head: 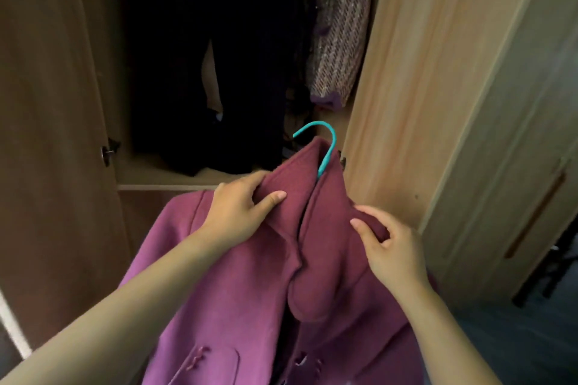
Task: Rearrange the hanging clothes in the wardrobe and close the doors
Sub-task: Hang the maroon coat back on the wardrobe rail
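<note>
Open left door [47, 134] at the edge, dark clothes [219, 56] hanging inside the wardrobe. Gripping left collar of purple coat [237, 306] with left hand [240, 209], fingers curled under, thumb on top. Coat held in front of the opening on teal hanger [327, 147], hook free. Knit garment [341, 40] hanging inside, rightmost. Pinching right collar fold with right hand [391, 247], fingers curled.

The light wooden wardrobe [109, 56] stands with both flat doors open, the left door [47, 103] bearing a small round metal knob [108, 153] near its inner edge. Its pale bottom board [150, 170] meets the hems of dark hanging clothes [219, 56] around its middle. Near the right wall, a knitted beige-and-purple garment [341, 34] hangs well above the board.
</note>
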### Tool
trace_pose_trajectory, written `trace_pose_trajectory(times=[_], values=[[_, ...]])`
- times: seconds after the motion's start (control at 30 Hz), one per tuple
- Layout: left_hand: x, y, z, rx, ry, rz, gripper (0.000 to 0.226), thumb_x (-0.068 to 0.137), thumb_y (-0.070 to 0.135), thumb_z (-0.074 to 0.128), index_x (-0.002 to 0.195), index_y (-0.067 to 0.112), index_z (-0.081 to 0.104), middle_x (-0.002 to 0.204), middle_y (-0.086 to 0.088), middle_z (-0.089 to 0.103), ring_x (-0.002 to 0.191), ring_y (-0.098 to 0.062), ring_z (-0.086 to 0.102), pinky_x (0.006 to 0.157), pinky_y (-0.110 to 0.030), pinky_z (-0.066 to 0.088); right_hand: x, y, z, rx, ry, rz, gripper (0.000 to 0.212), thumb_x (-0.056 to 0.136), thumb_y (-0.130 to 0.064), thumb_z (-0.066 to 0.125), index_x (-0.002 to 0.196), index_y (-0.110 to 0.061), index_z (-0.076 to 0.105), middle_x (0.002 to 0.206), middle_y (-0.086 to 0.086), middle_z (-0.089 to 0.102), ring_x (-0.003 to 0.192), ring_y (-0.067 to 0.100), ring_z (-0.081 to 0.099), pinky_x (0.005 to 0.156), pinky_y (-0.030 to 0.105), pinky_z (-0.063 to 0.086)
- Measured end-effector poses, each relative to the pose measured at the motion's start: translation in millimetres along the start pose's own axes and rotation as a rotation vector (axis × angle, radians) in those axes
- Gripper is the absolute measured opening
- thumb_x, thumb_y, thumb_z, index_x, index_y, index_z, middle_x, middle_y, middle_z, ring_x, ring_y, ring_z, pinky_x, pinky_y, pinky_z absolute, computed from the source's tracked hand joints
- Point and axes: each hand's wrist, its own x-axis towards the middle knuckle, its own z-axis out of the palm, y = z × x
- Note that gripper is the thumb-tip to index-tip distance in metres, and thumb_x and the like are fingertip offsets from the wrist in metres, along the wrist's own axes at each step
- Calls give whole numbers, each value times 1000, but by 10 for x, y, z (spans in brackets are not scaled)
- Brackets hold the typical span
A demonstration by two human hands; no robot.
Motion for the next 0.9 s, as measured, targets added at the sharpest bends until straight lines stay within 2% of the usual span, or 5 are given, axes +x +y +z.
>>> trace_pose_trajectory(times=[0.23, 0.47, 0.63, 0.77, 0.9], values=[[1191, -331, 342, 141, 100, 27, 69, 75, 71, 24, 119, 30, 57, 108, 10, 65, 103, -14, 59, 86, -37, 41, 1297, 439, 442, -138, 44, -133, 23, 81, -32, 69, 103, -28, 70, 99, -8, 71, 87, 17, 67, 70, 21, 44], [2732, -396, 536, 95, 201, 93, 61, 75, 70, 33, 113, 30, 60, 103, 12, 66, 95, -12, 61, 78, -32, 47, 2858, 613, 492, -86, 117, -213, 21, 81, -32, 70, 102, -30, 70, 81, -20, 66, 62, -8, 55, 63, 4, 37], [3558, -405, 582, -11, 286, 122, 59, 71, 71, 35, 104, 31, 62, 94, 13, 67, 89, -9, 62, 79, -36, 50, 3686, 708, 330, -77, 9, -245, 22, 80, -42, 65, 102, -43, 65, 97, -30, 66, 91, -10, 59, 78, 8, 43], [4120, -421, 622, -87, 260, 184, 49, 74, 65, 46, 105, 31, 63, 95, 13, 68, 91, -9, 62, 83, -37, 50, 4100, 759, 271, -55, 8, -270, 20, 79, -32, 70, 88, -50, 65, 91, -32, 66, 86, -5, 63, 75, 7, 45], [4673, -327, 642, -146, 229, 268, 43, 75, 60, 51, 104, 31, 64, 94, 12, 69, 91, -10, 64, 84, -36, 50, 4349, 698, 202, -55, 183, -288, 41, 60, -83, 52, 93, -59, 60, 74, -4, 72, 66, 22, 68, 62, 29, 51]])
